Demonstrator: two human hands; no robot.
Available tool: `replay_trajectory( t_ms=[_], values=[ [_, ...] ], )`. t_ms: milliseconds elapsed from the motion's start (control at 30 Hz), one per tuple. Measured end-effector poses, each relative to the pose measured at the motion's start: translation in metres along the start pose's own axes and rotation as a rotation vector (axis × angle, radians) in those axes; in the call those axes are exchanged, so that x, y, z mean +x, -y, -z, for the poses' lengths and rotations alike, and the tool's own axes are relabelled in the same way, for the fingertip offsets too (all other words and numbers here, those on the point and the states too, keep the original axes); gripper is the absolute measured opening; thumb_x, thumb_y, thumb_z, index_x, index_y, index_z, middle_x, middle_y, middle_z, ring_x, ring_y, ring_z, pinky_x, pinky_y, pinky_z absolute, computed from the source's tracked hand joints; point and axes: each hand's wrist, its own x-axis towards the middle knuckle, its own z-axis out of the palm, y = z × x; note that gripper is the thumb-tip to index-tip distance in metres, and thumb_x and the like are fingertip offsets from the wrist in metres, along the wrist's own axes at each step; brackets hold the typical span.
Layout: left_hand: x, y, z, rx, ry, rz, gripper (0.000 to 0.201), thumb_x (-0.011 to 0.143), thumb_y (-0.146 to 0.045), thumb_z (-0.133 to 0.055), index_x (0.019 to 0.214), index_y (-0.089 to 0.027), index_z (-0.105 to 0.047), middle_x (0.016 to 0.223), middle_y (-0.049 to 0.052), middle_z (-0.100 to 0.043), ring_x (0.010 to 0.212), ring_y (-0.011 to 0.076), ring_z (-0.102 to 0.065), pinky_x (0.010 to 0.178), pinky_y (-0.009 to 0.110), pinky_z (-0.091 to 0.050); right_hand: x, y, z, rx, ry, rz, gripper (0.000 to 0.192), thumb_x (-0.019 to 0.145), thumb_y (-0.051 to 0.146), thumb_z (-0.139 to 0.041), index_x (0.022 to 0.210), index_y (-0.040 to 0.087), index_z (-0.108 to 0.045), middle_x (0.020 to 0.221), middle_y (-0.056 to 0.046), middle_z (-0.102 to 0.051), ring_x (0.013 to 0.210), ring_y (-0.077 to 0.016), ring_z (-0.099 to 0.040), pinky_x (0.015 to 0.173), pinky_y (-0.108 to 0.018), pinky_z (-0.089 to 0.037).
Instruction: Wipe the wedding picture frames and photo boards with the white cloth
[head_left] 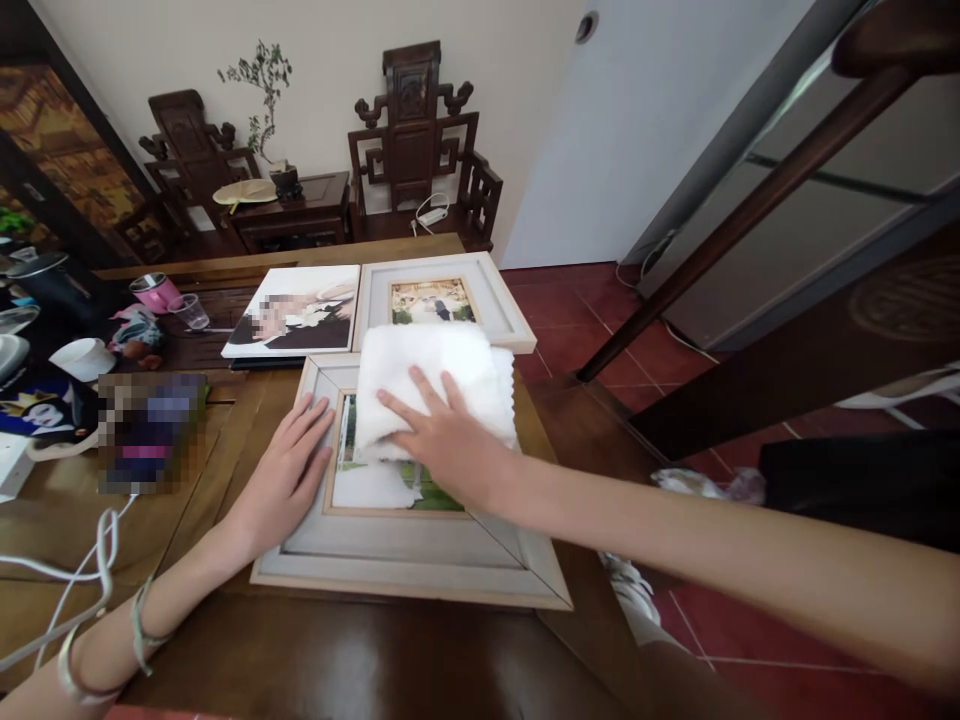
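A white cloth, folded into a pad, lies over the upper part of a framed photo. My right hand rests flat on this cloth with its fingers spread. The picture frame is pale grey with a light wood edge and lies face up on the table. Along its left side my left hand presses with stretched fingers, touching the border. Part of the photo, white and green, shows below the cloth; the rest is hidden by the cloth and my right hand.
Behind lie a second picture frame and a photo panel. The wooden table also carries a white cup, a pink mug, a clear plastic cup and a white cable at the left. Carved chairs stand beyond.
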Motion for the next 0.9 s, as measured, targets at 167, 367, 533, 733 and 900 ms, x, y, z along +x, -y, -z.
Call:
replay_trajectory(
  t_ms=[167,367,533,733,900],
  values=[
    [-0.001,0.001,-0.002,-0.012,-0.002,0.004,0.047,0.102,-0.032,-0.037,0.146,-0.017,-0.044,0.155,0.011,-0.04,0.15,0.0259,-0.021,0.121,0.053,-0.023,-0.035,0.041,0.02,0.227,0.234,0.132,0.077,0.064,0.005,-0.073,0.138,0.016,-0.055,0.161,-0.014,-0.019,0.142,-0.0537,-0.008,0.11,-0.074,-0.021],
    [-0.001,0.002,-0.002,-0.022,-0.004,0.042,0.05,0.102,-0.033,-0.035,0.149,-0.018,-0.038,0.157,0.011,-0.037,0.149,0.0261,-0.023,0.121,0.052,-0.023,-0.054,0.064,0.018,0.492,0.281,0.296,0.065,0.067,0.018,-0.074,0.13,0.026,-0.063,0.155,-0.014,-0.037,0.138,-0.0561,-0.022,0.098,-0.082,-0.028],
    [-0.002,0.005,-0.002,-0.013,-0.005,0.021,0.049,0.102,-0.031,-0.034,0.147,-0.014,-0.041,0.156,0.014,-0.038,0.149,0.0253,-0.023,0.122,0.051,-0.022,-0.037,0.043,0.011,0.297,0.164,0.215,0.076,0.067,-0.001,-0.062,0.138,0.025,-0.056,0.161,-0.007,-0.023,0.145,-0.0452,-0.01,0.113,-0.069,-0.019],
    [-0.003,0.005,-0.003,-0.023,-0.025,0.006,0.048,0.102,-0.031,-0.034,0.147,-0.016,-0.042,0.155,0.014,-0.039,0.149,0.0265,-0.024,0.121,0.053,-0.024,0.006,-0.009,-0.005,-0.001,-0.13,0.029,0.074,0.073,-0.011,-0.051,0.14,0.02,-0.054,0.162,-0.007,-0.016,0.146,-0.0429,-0.007,0.116,-0.063,-0.02],
    [-0.003,0.006,-0.003,-0.027,-0.03,0.01,0.048,0.102,-0.031,-0.035,0.147,-0.017,-0.043,0.154,0.013,-0.041,0.149,0.0261,-0.025,0.12,0.053,-0.025,0.02,-0.01,-0.009,-0.046,-0.156,-0.001,0.059,0.076,-0.008,-0.052,0.128,0.018,-0.064,0.161,-0.008,-0.023,0.144,-0.0476,-0.009,0.113,-0.07,-0.018]
  ],
)
